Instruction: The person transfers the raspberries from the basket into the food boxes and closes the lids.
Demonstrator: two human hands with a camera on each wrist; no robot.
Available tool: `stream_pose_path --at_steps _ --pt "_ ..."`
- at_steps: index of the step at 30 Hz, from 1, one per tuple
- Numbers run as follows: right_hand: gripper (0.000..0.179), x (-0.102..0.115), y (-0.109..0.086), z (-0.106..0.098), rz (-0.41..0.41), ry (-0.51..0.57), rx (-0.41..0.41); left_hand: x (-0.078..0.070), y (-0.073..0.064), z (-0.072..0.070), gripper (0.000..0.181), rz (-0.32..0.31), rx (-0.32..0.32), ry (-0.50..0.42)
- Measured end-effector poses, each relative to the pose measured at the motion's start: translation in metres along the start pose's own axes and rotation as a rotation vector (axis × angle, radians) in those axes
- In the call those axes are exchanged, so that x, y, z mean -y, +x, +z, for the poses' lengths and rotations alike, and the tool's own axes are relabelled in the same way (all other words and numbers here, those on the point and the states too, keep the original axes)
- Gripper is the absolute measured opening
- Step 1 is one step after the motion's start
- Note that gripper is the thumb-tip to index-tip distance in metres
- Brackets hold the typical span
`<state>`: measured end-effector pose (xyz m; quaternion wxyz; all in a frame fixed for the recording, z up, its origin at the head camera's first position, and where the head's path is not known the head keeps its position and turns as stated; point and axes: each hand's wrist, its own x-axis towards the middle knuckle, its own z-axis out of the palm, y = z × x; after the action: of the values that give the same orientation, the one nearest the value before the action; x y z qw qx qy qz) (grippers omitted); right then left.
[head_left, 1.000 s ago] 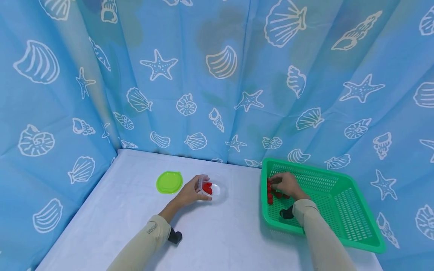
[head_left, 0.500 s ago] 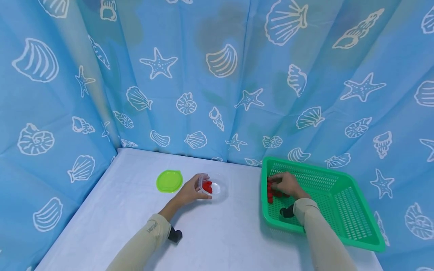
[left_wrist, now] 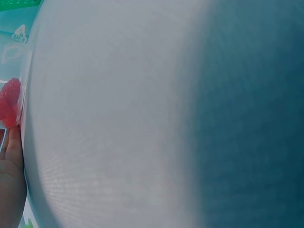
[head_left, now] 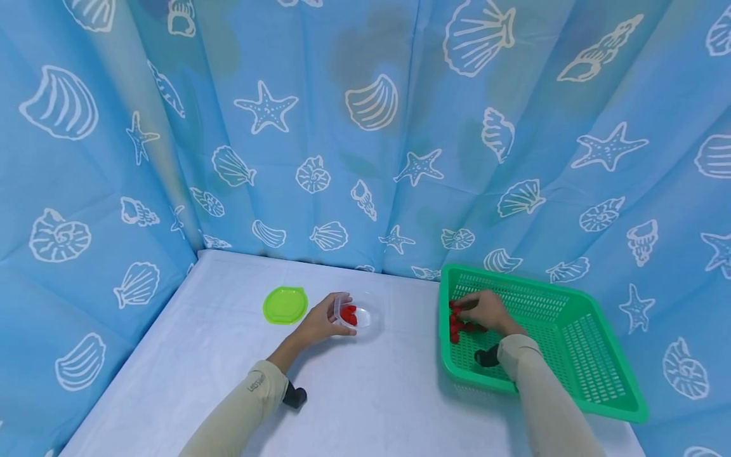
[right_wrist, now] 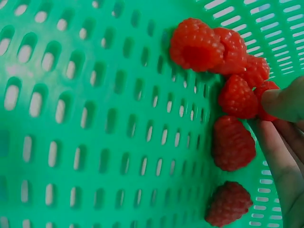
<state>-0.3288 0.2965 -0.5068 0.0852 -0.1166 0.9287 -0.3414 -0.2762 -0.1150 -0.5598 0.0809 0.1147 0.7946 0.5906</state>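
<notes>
R hand pinches raspberry nr wall of green basket | L hand grips clear tub | raspberry prob. light, soft-ish, easily crushed | hold lightly round sides; far-side contact unclear, hand in way

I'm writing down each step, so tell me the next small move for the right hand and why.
Probably lift the pinched raspberry out of the basket and bring it toward the tub: the right hand has its thumb and finger on that raspberry, while the left hand holds the tub uncovered, with other red berries inside.
</notes>
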Motion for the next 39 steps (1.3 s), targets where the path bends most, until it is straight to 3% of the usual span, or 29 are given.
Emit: stream_pose_path --at_steps 11,15,24,31,39 --pt "0.030 0.012 -0.009 -0.017 -0.091 0.001 -0.079 0.000 0.000 -0.002 0.085 -0.001 0.002 0.021" --pt "0.029 0.025 -0.012 -0.022 -0.124 0.014 -0.107 -0.001 -0.002 -0.003 0.085 -0.014 0.000 0.023" --pt "0.032 0.066 -0.016 -0.026 -0.207 0.154 -0.130 -0.005 -0.006 -0.004 0.086 -0.026 0.010 -0.015" --pt "0.029 0.104 -0.012 -0.018 -0.325 0.272 -0.151 -0.003 -0.004 -0.003 0.085 -0.008 -0.003 0.001" --pt "0.034 0.139 -0.008 0.011 -0.352 0.347 -0.194 -0.005 -0.003 -0.001 0.086 0.005 0.008 0.001"
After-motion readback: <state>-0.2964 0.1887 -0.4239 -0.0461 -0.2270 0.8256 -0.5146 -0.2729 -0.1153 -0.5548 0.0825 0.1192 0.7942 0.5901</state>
